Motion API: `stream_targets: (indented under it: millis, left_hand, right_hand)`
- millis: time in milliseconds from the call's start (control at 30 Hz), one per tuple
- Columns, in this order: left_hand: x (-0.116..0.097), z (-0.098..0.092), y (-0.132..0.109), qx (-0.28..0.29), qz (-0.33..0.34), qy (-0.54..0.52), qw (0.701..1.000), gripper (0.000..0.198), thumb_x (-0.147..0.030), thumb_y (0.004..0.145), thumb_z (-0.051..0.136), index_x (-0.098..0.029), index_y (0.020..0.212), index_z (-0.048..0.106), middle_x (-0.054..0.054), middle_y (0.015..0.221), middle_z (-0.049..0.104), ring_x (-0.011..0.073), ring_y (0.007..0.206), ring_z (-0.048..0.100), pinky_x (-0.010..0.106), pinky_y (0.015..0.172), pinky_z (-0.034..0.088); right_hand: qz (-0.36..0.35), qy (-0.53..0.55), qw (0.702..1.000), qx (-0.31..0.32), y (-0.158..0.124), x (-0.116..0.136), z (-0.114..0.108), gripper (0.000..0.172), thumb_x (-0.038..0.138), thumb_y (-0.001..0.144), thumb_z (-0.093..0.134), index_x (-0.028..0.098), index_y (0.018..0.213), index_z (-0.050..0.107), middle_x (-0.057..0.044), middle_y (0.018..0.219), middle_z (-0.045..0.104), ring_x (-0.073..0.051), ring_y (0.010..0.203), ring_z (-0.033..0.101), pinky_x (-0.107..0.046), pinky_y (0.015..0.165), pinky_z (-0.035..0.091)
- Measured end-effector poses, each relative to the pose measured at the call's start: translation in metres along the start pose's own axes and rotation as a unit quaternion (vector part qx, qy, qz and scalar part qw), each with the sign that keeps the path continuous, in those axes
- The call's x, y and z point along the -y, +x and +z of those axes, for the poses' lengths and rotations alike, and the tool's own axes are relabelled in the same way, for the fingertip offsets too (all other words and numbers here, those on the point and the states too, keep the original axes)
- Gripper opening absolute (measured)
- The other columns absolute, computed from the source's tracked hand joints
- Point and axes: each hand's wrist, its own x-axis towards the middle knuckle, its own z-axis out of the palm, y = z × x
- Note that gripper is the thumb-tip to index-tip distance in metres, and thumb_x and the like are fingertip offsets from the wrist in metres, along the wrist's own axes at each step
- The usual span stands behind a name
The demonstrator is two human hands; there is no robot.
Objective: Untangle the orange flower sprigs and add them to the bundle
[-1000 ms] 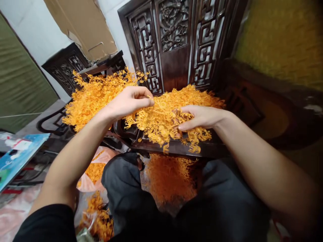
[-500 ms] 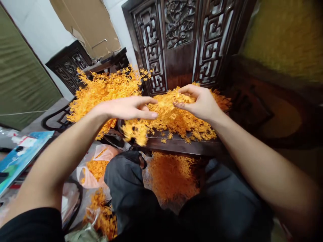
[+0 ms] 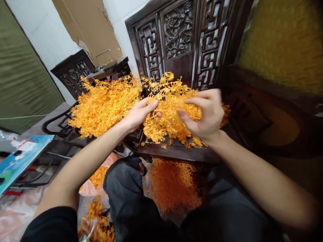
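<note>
A clump of orange plastic sprigs (image 3: 168, 108) is lifted off the dark carved wooden chair seat (image 3: 176, 153) in front of me. My left hand (image 3: 140, 113) presses against the clump's left side, fingers curled round its stems. On the clump's right side my right hand (image 3: 206, 113) is clamped, thumb underneath and fingers over the top. A bigger heap of the same orange sprigs (image 3: 106, 105) lies on the neighbouring chair to the left, just beyond my left wrist.
The carved chair back (image 3: 181, 40) rises right behind the clump. More orange sprigs (image 3: 174, 183) lie on the floor between my dark-trousered knees and in a plastic bag (image 3: 97, 178) at lower left. A cardboard sheet (image 3: 88, 27) leans on the wall; a yellow cushion (image 3: 282, 40) is at right.
Both hands have closed in on one clump and lifted it up off the seat. The right hand came back from the far side of the pile toward me.
</note>
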Motion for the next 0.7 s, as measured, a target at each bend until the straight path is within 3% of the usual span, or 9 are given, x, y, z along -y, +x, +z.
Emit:
stream_targets:
  millis: [67, 133, 233, 300, 367, 467, 700]
  left_hand:
    - [-0.002, -0.003, -0.002, 0.004, 0.013, -0.014, 1.000, 0.029, -0.049, 0.100, 0.052, -0.021, 0.095, 0.059, 0.006, 0.091, 0.074, 0.0160, 0.082, 0.069, 0.032, 0.080, 0.055]
    - [-0.003, -0.005, -0.005, 0.024, 0.033, -0.023, 0.999, 0.028, -0.049, 0.098, 0.054, -0.021, 0.097, 0.059, 0.006, 0.096, 0.074, 0.0159, 0.085, 0.070, 0.032, 0.081, 0.055]
    - [-0.004, -0.011, -0.008, 0.039, 0.056, 0.015, 0.998, 0.032, -0.051, 0.095, 0.057, -0.020, 0.098, 0.062, 0.006, 0.098, 0.073, 0.0154, 0.087, 0.067, 0.030, 0.081, 0.054]
    - [-0.004, -0.019, -0.007, -0.010, 0.048, 0.083, 0.995, 0.036, -0.054, 0.094, 0.056, -0.019, 0.091, 0.062, 0.005, 0.092, 0.072, 0.0148, 0.082, 0.064, 0.028, 0.076, 0.051]
    - [-0.004, -0.029, -0.004, -0.096, 0.022, 0.151, 0.984, 0.040, -0.056, 0.094, 0.054, -0.018, 0.079, 0.058, 0.005, 0.080, 0.070, 0.0136, 0.071, 0.059, 0.027, 0.068, 0.047]
    - [-0.007, -0.040, 0.006, -0.182, -0.022, 0.186, 0.965, 0.040, -0.052, 0.095, 0.052, -0.020, 0.071, 0.052, 0.004, 0.067, 0.066, 0.0127, 0.059, 0.050, 0.028, 0.062, 0.041]
    - [-0.009, -0.055, 0.044, -0.266, -0.007, 0.220, 0.939, 0.027, -0.032, 0.089, 0.051, -0.017, 0.068, 0.059, 0.006, 0.060, 0.062, 0.0189, 0.068, 0.058, 0.035, 0.078, 0.048]
  right_hand:
    - [-0.027, 0.031, 0.995, 0.095, -0.001, -0.001, 0.002, 0.057, 0.055, 0.096, 0.055, 0.034, 0.148, 0.050, -0.011, 0.118, 0.070, -0.033, 0.110, 0.065, -0.055, 0.096, 0.048]
    - [-0.041, 0.061, 0.982, 0.172, -0.002, -0.001, 0.008, 0.061, 0.055, 0.097, 0.054, 0.031, 0.152, 0.046, -0.010, 0.125, 0.071, -0.033, 0.109, 0.067, -0.054, 0.096, 0.048]
    - [-0.047, 0.104, 0.970, 0.217, -0.003, -0.002, 0.015, 0.042, 0.051, 0.099, 0.053, 0.028, 0.133, 0.063, -0.010, 0.126, 0.072, -0.031, 0.111, 0.068, -0.048, 0.094, 0.050]
    - [-0.048, 0.113, 0.964, 0.234, -0.001, 0.000, 0.015, 0.031, 0.050, 0.100, 0.052, 0.026, 0.107, 0.070, -0.009, 0.106, 0.076, -0.028, 0.095, 0.070, -0.042, 0.084, 0.050]
    - [-0.055, 0.090, 0.961, 0.257, 0.002, 0.006, 0.012, 0.034, 0.050, 0.101, 0.049, 0.024, 0.089, 0.067, -0.007, 0.085, 0.073, -0.024, 0.077, 0.067, -0.038, 0.073, 0.046]
    - [-0.057, 0.017, 0.961, 0.271, 0.006, 0.017, 0.008, 0.041, 0.051, 0.102, 0.046, 0.022, 0.076, 0.059, -0.005, 0.072, 0.066, -0.020, 0.065, 0.059, -0.034, 0.063, 0.035]
    - [-0.055, -0.096, 0.972, 0.208, 0.005, 0.025, 0.002, 0.046, 0.050, 0.102, 0.046, 0.020, 0.069, 0.055, -0.004, 0.064, 0.062, -0.016, 0.057, 0.051, -0.032, 0.059, 0.019]
